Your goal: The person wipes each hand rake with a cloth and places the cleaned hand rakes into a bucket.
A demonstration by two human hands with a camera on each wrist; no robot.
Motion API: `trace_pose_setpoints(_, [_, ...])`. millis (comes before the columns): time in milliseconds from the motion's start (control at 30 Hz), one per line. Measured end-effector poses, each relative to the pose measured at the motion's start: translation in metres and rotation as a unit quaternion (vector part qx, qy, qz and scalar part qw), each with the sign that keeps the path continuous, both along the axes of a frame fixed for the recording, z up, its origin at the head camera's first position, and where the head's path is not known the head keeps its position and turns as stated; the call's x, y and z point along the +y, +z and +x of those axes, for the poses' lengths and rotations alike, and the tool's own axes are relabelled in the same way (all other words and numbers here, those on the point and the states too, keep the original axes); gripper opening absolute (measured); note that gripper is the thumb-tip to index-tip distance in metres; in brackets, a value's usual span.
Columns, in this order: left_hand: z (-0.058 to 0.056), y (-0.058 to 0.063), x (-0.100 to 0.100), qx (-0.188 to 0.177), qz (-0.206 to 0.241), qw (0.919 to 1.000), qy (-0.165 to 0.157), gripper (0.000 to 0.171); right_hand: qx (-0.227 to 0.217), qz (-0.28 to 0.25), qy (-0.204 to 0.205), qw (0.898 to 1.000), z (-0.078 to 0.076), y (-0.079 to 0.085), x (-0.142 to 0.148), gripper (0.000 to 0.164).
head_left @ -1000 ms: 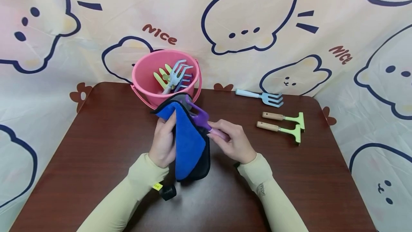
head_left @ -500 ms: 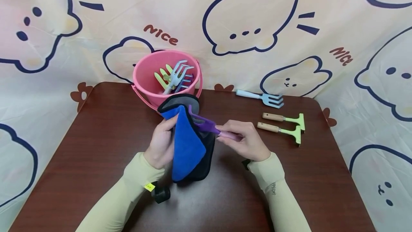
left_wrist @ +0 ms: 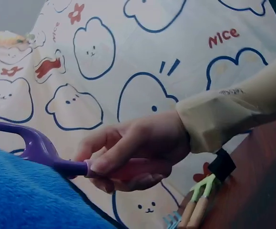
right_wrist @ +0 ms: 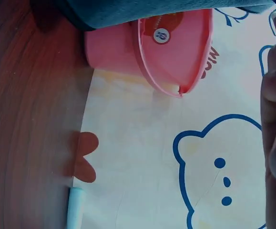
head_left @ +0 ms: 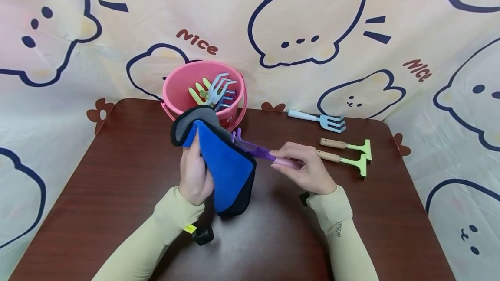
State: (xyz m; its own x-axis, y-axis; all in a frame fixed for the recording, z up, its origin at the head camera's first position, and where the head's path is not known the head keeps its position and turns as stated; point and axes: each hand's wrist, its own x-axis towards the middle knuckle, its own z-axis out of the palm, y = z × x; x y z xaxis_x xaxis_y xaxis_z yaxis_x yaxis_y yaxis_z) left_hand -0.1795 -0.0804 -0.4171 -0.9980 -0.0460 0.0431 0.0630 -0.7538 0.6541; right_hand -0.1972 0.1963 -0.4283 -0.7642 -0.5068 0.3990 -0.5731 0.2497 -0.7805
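Observation:
In the head view my left hand (head_left: 195, 174) grips a folded microfiber cloth (head_left: 228, 170), blue on one face and grey on the other, with black edging. My right hand (head_left: 306, 166) holds the pink handle (head_left: 288, 162) of a purple garden hand rake (head_left: 254, 147). Its prongs overlap the cloth's right edge, and part of its head lies behind the cloth. From the left wrist, the right hand (left_wrist: 133, 148) shows curled round the handle, with the blue cloth (left_wrist: 33, 191) under the purple head (left_wrist: 42, 148).
Behind the cloth stands a pink bucket (head_left: 175, 88) containing several garden tools (head_left: 216, 92). At the back right lie a light blue hand rake (head_left: 318, 119) and two green-headed tools (head_left: 361, 146) with wooden handles. A printed curtain (head_left: 297, 8) borders the brown table (head_left: 117, 155).
My right hand has moved right with the rake, drawing its head toward the cloth's right edge. The cloth's grey top has swung left, and more of its blue face shows.

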Motion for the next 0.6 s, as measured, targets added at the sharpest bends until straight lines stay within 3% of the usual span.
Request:
trace_pose_setpoints(133, [-0.001, 0.01, -0.006, 0.067, 0.034, 0.9922, 0.1, 0.035, -0.005, -0.012, -0.011, 1.0, 0.0, 0.002, 0.004, 0.034])
trace_pose_setpoints(200, [0.0, 0.012, -0.007, 0.101, 0.005, 0.9824, 0.157, 0.032, 0.025, 0.018, -0.035, 0.999, 0.0, 0.002, 0.004, 0.036])
trace_pose_setpoints(300, [0.005, 0.007, -0.003, 0.148, -0.09, 0.963, 0.206, 0.024, 0.1, 0.093, -0.069, 0.988, 0.001, 0.002, 0.001, 0.037])
trace_pose_setpoints(367, [0.006, -0.001, 0.001, 0.186, -0.195, 0.9381, 0.218, 0.022, 0.15, 0.138, -0.08, 0.976, 0.003, 0.003, -0.003, 0.038])
trace_pose_setpoints(400, [0.006, -0.006, 0.003, 0.21, -0.242, 0.9244, 0.206, 0.024, 0.17, 0.154, -0.079, 0.97, 0.004, 0.003, -0.005, 0.037])
trace_pose_setpoints(433, [0.005, -0.01, 0.004, 0.239, -0.316, 0.8969, 0.197, 0.025, 0.187, 0.17, -0.075, 0.965, 0.005, 0.003, -0.008, 0.037])
trace_pose_setpoints(467, [0.003, -0.014, 0.006, 0.271, -0.393, 0.8589, 0.184, 0.028, 0.2, 0.181, -0.072, 0.96, 0.006, 0.003, -0.01, 0.036])
trace_pose_setpoints(500, [0.0, -0.017, 0.007, 0.309, -0.478, 0.8036, 0.172, 0.03, 0.21, 0.194, -0.07, 0.956, 0.007, 0.003, -0.012, 0.035])
trace_pose_setpoints(533, [-0.003, -0.02, 0.008, 0.347, -0.559, 0.7355, 0.162, 0.03, 0.22, 0.208, -0.071, 0.95, 0.008, 0.004, -0.013, 0.03])
trace_pose_setpoints(600, [-0.009, -0.026, 0.011, 0.423, -0.673, 0.5913, 0.137, 0.029, 0.23, 0.237, -0.073, 0.941, 0.009, 0.004, -0.015, 0.023])
